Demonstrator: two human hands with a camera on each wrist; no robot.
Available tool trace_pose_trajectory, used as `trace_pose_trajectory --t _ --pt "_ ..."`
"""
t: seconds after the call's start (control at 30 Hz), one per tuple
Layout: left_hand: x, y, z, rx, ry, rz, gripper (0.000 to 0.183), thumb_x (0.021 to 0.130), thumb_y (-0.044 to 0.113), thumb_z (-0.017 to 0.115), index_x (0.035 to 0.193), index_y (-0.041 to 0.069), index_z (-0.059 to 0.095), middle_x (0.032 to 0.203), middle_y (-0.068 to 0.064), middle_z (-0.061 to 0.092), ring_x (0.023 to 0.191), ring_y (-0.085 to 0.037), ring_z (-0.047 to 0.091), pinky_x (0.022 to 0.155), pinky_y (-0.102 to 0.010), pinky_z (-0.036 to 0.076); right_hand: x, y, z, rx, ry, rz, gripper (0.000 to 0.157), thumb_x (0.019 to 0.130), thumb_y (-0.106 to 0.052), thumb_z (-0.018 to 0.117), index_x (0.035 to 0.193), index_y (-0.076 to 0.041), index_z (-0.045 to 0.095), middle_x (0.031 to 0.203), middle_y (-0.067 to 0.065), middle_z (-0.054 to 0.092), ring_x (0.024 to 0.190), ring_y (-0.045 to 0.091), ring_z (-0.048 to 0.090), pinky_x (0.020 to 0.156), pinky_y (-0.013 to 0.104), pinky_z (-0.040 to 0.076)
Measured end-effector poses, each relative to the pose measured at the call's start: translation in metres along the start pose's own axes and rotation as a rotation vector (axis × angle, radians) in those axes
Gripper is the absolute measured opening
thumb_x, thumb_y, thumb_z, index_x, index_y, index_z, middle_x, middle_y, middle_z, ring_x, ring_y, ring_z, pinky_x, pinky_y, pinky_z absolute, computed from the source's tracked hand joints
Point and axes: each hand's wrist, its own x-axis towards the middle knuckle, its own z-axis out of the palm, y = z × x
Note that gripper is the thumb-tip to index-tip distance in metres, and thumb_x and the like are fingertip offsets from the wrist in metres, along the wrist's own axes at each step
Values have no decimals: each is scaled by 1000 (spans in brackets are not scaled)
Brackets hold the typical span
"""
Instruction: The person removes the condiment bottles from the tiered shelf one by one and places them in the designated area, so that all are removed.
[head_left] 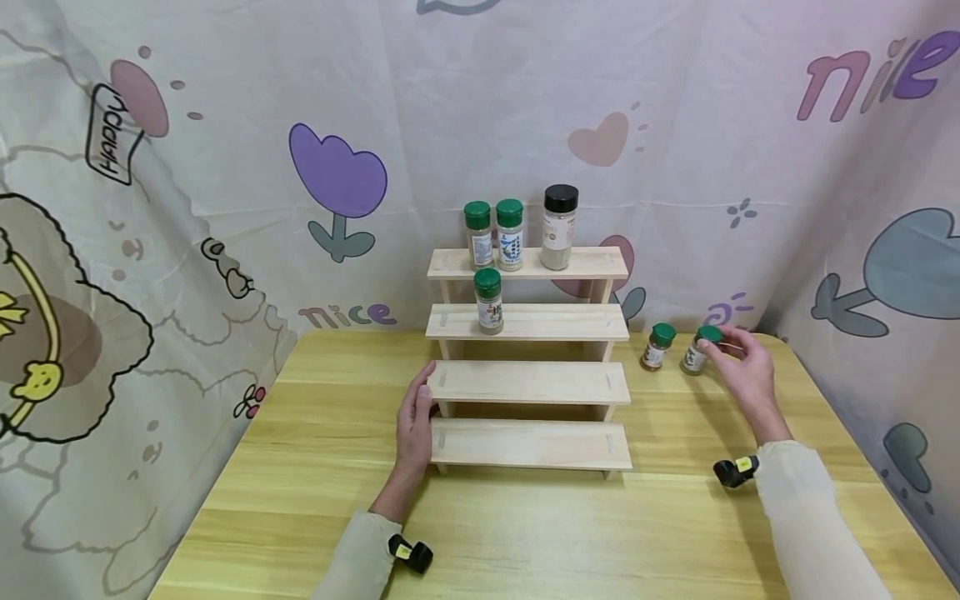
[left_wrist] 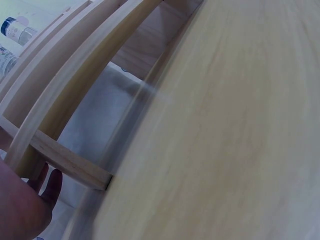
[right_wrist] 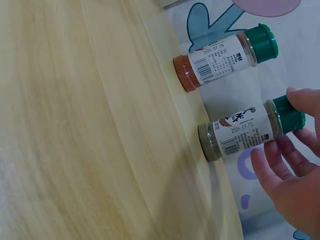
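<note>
My right hand (head_left: 744,377) pinches the green cap of a spice jar (right_wrist: 245,131) by thumb and fingers; the jar stands upright on the table right of the rack. Just left of it is a second green-capped spice jar (right_wrist: 217,60) with reddish contents. My left hand (head_left: 414,423) rests against the left end of a four-step wooden rack (head_left: 531,443), its fingers stretched along the side of the lower steps. Seen from the left wrist, part of that hand (left_wrist: 22,205) lies at the end of a shelf, beside an upright support (left_wrist: 72,161).
On the top step stand two green-capped jars (head_left: 480,248) (head_left: 511,250) and a taller black-capped jar (head_left: 557,233). One more green-capped jar (head_left: 490,310) is on the step below. A patterned cloth (head_left: 465,100) hangs behind the wooden table (head_left: 525,533).
</note>
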Motion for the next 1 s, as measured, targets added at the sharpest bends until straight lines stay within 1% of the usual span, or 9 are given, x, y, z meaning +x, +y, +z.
trace_pose_trajectory --t 0.17,0.3,0.5,0.67,0.73,0.83,0.87,0.9,1.0 --pt "0 0 0 -6 1 14 41 113 14 35 150 7 52 157 -8 47 146 -24 37 111 -21 38 -2 -4 -4 -24 -4 -12 64 97 -40 70 147 -3 52 128 5 57 107 5 53 79 7 43" --pt "0 -1 0 7 3 19 41 113 13 35 150 6 51 157 -10 46 148 -24 35 112 -21 36 -5 -9 -10 -6 34 -24 63 97 -41 70 146 -5 53 128 5 59 110 8 54 81 9 42" --pt "1 -1 0 23 -1 23 41 113 14 34 150 6 51 157 -10 47 149 -26 34 114 -21 34 -12 -18 -17 71 80 -36 55 97 -36 71 144 -9 57 124 -4 61 107 2 53 82 5 42" --pt "0 -1 0 27 -4 24 41 113 14 34 150 6 50 157 -11 46 149 -26 33 115 -22 32 -21 -31 -20 159 118 -36 48 99 -29 71 142 -10 60 120 -11 60 108 1 54 83 5 45" --pt "0 -1 0 27 -4 17 41 113 16 34 150 7 51 158 -10 46 149 -26 34 115 -22 32 -26 -36 -21 201 136 -32 46 99 -25 71 141 -9 61 119 -10 62 108 2 55 84 5 45" --pt "-1 0 1 28 -4 20 41 113 17 35 150 7 51 158 -10 46 148 -25 35 114 -21 34 -34 -42 -20 216 137 -28 45 99 -24 71 140 -9 61 120 -10 62 110 3 56 85 6 45" --pt "-1 5 1 27 -5 12 41 113 16 34 150 6 51 158 -12 46 148 -26 35 113 -21 34 -37 -44 -20 229 134 -29 45 98 -23 71 140 -9 62 121 -10 62 110 4 56 85 7 45" --pt "-1 5 1 31 -4 11 42 113 15 34 150 6 51 158 -12 46 148 -25 35 113 -20 34 -40 -46 -19 245 128 -32 45 98 -23 72 139 -9 62 121 -9 63 111 5 56 86 7 45" --pt "-2 21 3 26 -1 7 41 113 11 34 149 0 50 157 -15 46 147 -27 35 112 -19 34 -47 -54 -18 279 108 -55 44 98 -21 72 138 -7 62 123 -7 63 113 7 57 87 7 46"
